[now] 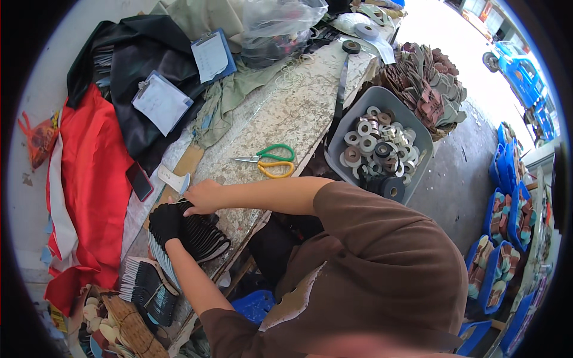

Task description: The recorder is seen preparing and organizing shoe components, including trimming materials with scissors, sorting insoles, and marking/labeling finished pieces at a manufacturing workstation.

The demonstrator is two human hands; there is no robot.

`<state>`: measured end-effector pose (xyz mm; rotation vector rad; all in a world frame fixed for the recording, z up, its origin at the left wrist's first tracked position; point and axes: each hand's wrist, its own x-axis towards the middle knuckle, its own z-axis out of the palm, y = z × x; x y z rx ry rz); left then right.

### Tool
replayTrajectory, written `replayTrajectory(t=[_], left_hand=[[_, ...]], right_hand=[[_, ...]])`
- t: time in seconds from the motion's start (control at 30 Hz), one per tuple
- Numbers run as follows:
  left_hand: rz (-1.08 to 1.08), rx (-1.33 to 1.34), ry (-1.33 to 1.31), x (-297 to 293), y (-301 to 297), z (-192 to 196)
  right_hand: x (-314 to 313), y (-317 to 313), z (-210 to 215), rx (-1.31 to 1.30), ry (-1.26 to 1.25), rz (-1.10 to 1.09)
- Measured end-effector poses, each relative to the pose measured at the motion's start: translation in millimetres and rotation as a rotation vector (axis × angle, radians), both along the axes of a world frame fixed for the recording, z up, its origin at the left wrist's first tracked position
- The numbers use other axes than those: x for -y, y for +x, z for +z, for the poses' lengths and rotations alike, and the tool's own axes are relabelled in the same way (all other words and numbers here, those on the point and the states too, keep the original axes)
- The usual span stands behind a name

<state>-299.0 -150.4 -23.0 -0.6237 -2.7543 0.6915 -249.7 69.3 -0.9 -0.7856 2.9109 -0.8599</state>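
My left hand (165, 223), in a black glove, is closed on a stack of thin black curved pieces (202, 236) standing on edge at the near left end of the worktable. My bare right hand (202, 197) reaches across to the same stack, with its thumb and fingers against the upper end near the glove. A pale thread or band seems to show at the fingers, but it is too small to make out. Just below my left hand lies a second bundle of black-and-white pieces (156, 292). Scissors (271, 160) with green and yellow handles rest on the table.
A grey bin (382, 95) of tape rolls stands beyond the table's right edge, before a heap of brownish cut pieces (427, 83). Left are red cloth (92, 191), a phone (139, 181) and clipboards (160, 102). Blue baskets (490, 271) line the far right.
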Motion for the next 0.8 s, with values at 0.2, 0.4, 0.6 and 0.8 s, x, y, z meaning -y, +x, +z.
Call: replayTrajectory(t=[0.2,0.4,0.6,0.8], left_hand=[[-0.163,-0.075,0.101,14.3,-18.7,-14.0],[-0.132,-0.060,0.216,48.5,-17.7,-20.2],[0.147,0.038,0.495,43.1,-20.5,-6.7],[0.226,0.025,0.723,64.1,-22.0,-10.7]], right_hand=[[-22.0,-18.7,-16.7,0.227,-0.107,-0.025],[-48.8,61.4,-26.4,0.828,-0.303,0.218],[-16.6,164.0,-46.0,1.180,-0.712,0.258],[5.9,174.8,-45.5,1.118,-1.031,0.342]])
